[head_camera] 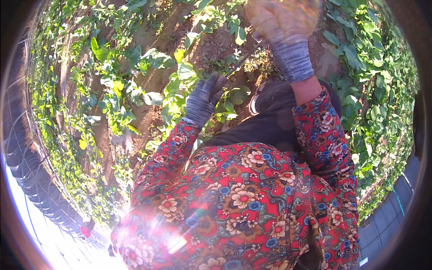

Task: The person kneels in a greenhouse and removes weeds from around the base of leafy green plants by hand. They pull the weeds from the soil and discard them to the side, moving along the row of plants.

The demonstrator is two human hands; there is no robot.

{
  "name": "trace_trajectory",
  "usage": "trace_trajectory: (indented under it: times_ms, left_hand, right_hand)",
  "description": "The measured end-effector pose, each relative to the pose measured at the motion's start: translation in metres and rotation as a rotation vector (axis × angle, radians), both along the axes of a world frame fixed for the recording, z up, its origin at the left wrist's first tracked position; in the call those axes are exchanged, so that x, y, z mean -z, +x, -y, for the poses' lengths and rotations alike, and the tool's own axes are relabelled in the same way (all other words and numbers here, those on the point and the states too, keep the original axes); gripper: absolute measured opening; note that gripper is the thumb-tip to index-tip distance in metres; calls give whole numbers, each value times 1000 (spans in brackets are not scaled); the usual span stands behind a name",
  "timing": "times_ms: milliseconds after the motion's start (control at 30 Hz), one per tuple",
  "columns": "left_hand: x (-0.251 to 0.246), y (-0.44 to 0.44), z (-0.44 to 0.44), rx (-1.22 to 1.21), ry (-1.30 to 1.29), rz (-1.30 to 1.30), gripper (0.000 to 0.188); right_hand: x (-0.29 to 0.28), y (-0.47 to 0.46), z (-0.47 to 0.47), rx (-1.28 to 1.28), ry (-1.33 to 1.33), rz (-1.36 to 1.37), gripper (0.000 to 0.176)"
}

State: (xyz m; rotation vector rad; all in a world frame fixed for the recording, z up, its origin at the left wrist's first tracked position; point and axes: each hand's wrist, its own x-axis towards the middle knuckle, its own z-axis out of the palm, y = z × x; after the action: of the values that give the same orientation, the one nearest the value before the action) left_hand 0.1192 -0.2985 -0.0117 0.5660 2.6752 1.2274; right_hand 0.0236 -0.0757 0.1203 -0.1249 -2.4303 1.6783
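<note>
My left hand [203, 100], in a grey knit glove, is low among leafy green plants [184, 76]. Its fingertips meet the lower end of a thin dark rod [243, 60], perhaps a tool or a stem; whether they grip it is unclear. The rod slants up to my right hand [281, 25], gloved alike, whose thumb side closes on its upper end. Glare blurs the fingers of that hand. A broad round leaf [239, 95] lies just right of my left hand, over brown soil [216, 45].
My bent leg in dark trousers [260, 125] and a shoe [253, 104] are close below the rod. Rows of plants [374, 67] grow on both sides. Wire mesh [25, 175] curves along the left rim, and grey paving [381, 222] shows at lower right.
</note>
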Motion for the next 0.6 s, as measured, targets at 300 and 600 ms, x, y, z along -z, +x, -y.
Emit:
trace_trajectory:
  times_ms: [300, 600]
  left_hand:
    - [-41, -22, 66, -79, -775, 235, 45]
    - [-29, -17, 42, 120, -416, 314, 45]
  right_hand:
    - [-5, -2, 5, -65, 259, -110, 21]
    - [-11, 0, 6, -75, 127, 28, 21]
